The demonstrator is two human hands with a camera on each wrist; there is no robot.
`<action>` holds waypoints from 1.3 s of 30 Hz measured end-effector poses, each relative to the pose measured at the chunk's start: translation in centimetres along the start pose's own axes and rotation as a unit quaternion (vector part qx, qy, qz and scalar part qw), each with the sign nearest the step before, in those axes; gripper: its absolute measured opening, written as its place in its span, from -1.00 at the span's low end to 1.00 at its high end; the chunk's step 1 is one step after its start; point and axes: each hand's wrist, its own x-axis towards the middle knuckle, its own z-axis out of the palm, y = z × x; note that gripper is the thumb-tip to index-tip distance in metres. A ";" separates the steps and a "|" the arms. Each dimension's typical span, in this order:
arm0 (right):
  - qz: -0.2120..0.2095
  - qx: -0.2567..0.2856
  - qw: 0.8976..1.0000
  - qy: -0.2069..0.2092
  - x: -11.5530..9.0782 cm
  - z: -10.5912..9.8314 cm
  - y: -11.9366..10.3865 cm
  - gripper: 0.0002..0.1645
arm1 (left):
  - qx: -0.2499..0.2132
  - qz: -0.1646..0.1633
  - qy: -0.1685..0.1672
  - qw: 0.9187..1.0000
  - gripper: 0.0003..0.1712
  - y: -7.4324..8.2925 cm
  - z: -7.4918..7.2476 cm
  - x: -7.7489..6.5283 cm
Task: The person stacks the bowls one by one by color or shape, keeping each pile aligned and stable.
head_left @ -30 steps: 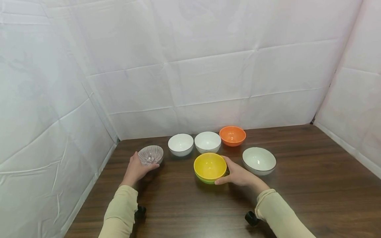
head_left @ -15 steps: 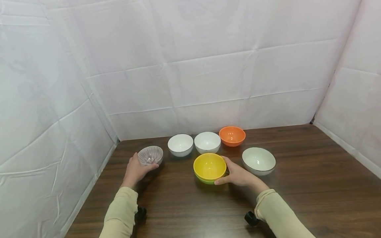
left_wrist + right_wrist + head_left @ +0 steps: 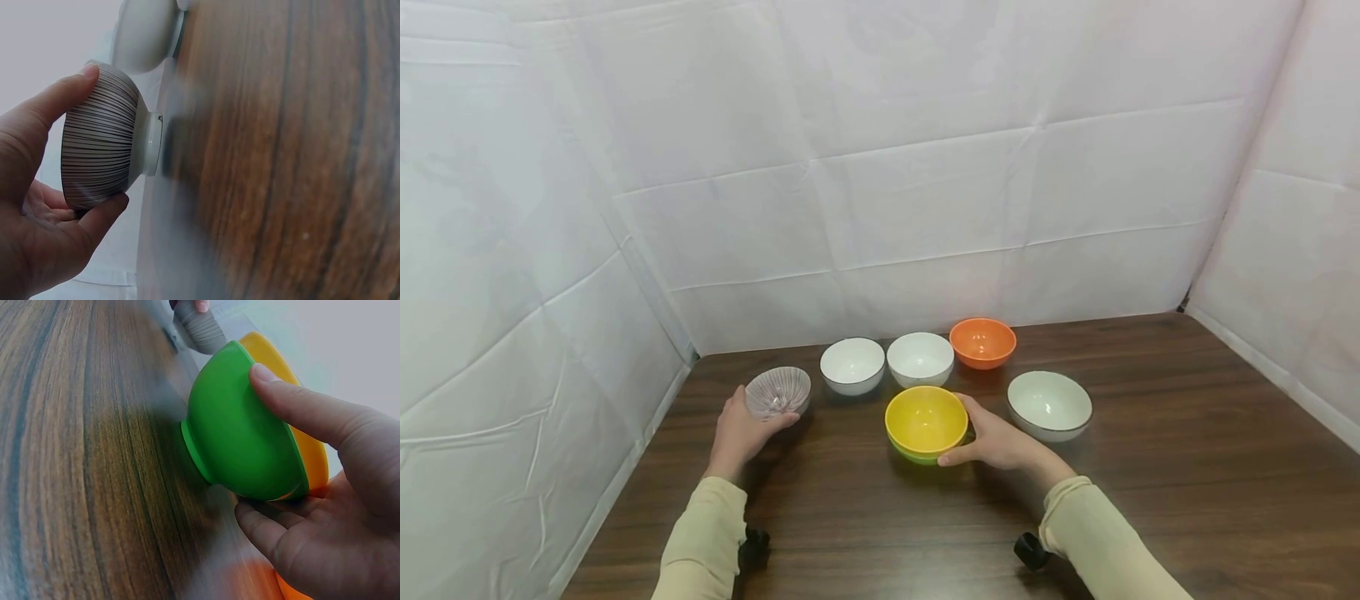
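On or just above the dark wooden table [image 3: 865, 533] (I couldn't tell which), the yellow bowl [image 3: 927, 418] sat nested in the green bowl [image 3: 240, 431], gripped at the right side by the right hand [image 3: 998, 439], while, well apart, the smaller striped bowl [image 3: 780, 392] was held at its left side by the left hand [image 3: 741, 435].

Right hand [image 3: 1000, 439] gripping glossy yellow round bowl [image 3: 926, 421], green bowl [image 3: 916, 456] showing beneath. Left of yellow bowl: left hand [image 3: 741, 435] holding grey-striped round bowl [image 3: 777, 392]. Beyond yellow bowl, leftward: white dark-rimmed round bowl [image 3: 852, 365]; directly beyond: white round bowl [image 3: 921, 359]; beyond, rightward: glossy orange round bowl [image 3: 982, 342]. Right of yellow bowl: pale dark-rimmed round bowl [image 3: 1049, 405].
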 end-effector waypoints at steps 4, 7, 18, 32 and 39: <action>0.001 0.003 1.000 0.000 0.0 0.0 0.0 0.23 | 0.000 0.012 0.010 1.000 0.24 0.3 0.0 -0.1; -0.004 0.003 1.000 0.000 0.0 0.0 0.1 0.23 | -0.002 0.019 0.016 1.000 0.25 0.6 -0.1 -0.1; -0.002 0.004 1.000 0.003 0.0 0.1 0.1 0.24 | -0.012 0.020 0.015 1.000 0.27 1.2 -0.2 -0.5; 0.004 0.003 1.000 0.001 0.1 0.0 0.2 0.25 | -0.017 0.040 0.017 0.999 0.25 2.2 -0.5 -0.8; 0.001 0.002 1.000 0.002 0.2 0.0 0.2 0.24 | -0.018 0.033 0.007 0.999 0.27 2.6 -0.7 -1.2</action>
